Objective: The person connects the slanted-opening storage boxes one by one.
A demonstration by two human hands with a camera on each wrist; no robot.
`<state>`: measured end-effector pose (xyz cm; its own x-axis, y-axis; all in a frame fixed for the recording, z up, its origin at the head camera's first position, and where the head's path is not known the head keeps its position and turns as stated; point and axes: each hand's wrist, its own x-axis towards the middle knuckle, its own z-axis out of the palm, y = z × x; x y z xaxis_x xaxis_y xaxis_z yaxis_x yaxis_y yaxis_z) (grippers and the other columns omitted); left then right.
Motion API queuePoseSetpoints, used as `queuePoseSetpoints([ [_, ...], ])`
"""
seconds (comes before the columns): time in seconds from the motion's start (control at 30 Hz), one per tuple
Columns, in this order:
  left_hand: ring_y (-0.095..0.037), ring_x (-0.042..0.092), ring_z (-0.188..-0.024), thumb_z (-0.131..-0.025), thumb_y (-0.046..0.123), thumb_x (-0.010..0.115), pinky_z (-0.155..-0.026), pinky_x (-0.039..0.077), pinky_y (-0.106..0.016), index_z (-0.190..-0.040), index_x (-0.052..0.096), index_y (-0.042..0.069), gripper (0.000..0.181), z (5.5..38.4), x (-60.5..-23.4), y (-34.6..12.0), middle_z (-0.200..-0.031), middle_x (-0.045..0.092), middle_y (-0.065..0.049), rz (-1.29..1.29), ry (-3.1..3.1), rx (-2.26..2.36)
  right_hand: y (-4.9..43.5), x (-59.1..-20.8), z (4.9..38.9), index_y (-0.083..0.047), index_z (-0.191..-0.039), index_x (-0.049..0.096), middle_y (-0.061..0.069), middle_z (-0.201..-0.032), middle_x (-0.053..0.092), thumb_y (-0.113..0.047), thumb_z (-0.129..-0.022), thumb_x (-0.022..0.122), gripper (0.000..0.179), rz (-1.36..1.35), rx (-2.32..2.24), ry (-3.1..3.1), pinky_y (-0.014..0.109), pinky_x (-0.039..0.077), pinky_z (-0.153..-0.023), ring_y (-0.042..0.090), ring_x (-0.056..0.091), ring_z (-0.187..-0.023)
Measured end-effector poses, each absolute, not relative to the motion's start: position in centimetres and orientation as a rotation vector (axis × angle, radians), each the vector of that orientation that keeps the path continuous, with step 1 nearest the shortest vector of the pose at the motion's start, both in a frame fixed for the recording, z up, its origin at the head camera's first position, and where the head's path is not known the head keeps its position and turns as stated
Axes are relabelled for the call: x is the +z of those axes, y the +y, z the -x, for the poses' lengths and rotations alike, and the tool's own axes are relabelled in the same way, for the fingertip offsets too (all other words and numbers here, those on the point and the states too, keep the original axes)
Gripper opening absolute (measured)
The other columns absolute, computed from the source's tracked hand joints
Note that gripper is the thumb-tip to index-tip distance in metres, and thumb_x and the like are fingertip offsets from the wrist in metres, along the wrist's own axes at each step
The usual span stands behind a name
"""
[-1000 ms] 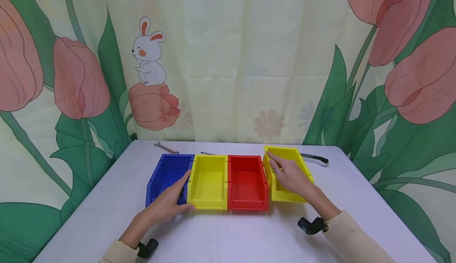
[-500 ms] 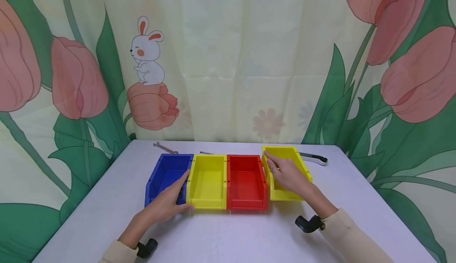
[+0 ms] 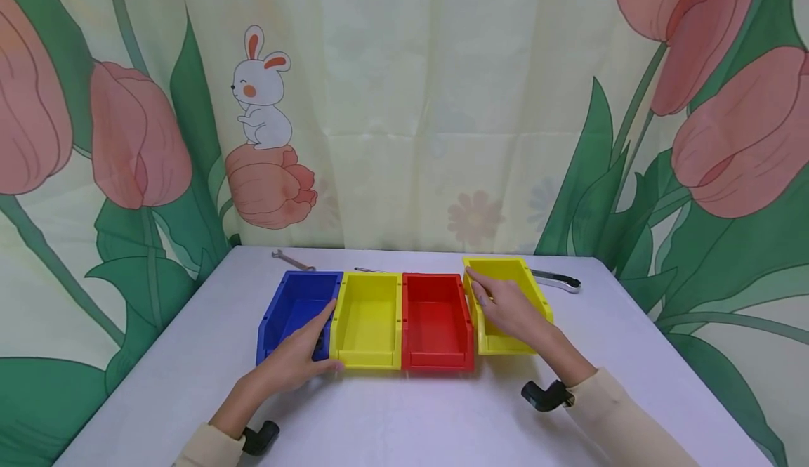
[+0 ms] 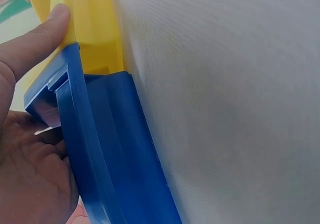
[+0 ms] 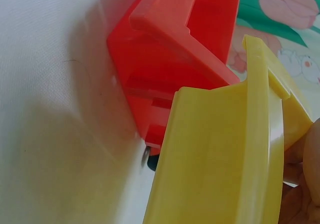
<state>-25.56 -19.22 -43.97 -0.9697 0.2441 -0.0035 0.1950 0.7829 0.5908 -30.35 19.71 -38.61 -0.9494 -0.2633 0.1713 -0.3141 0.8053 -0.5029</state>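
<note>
A blue bin (image 3: 300, 302), a yellow bin (image 3: 369, 319) and a red bin (image 3: 438, 323) stand side by side in a row. My left hand (image 3: 291, 354) straddles the seam between blue and yellow. Its fingers reach into the blue bin, while the thumb (image 4: 42, 41) presses the yellow one's front edge in the left wrist view. At the right end, my right hand (image 3: 508, 309) grips the left wall of a second yellow bin (image 3: 534, 291), index finger along the rim. That bin sits askew, its side overlapping the red bin in the right wrist view.
Behind the bins lie a wrench (image 3: 293, 260), a thin metal rod (image 3: 369, 270) and a black-and-silver tool (image 3: 556, 280). All rest on a white-covered table (image 3: 404, 425). A printed curtain (image 3: 392, 102) hangs at the back. Each wrist carries a black camera.
The second yellow bin and my right hand have edged slightly left toward the red bin. My left hand keeps its place on the seam.
</note>
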Motion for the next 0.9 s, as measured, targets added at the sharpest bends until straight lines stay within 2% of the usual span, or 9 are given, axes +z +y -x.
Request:
queuePoseSetpoints([
  [0.43,-0.041,0.029,-0.162,-0.086,0.034,0.089,-0.125,0.037,-0.066,-0.173,0.007,0.023,0.119,25.55,-44.00,-19.25,-0.179,0.020,-0.013,-0.351,2.881,0.956,19.71,-38.83,30.32,-0.014,-0.162,0.044,0.001,-0.065,0.051,-0.024,-0.111,0.052,0.052,-0.461,0.840,-2.871,0.019,0.040,-0.059,0.017,0.043,-0.056],
  [0.9,-0.041,0.029,-0.162,-0.087,0.036,0.088,-0.125,0.037,-0.065,-0.173,0.007,0.024,0.119,25.57,-43.96,-19.30,-0.179,0.020,-0.013,-0.363,2.879,0.953,19.83,-39.44,30.33,-0.011,-0.161,0.044,-0.001,-0.059,0.046,-0.021,-0.111,0.052,0.052,-0.474,0.841,-2.859,0.018,0.038,-0.054,0.015,0.041,-0.050],
])
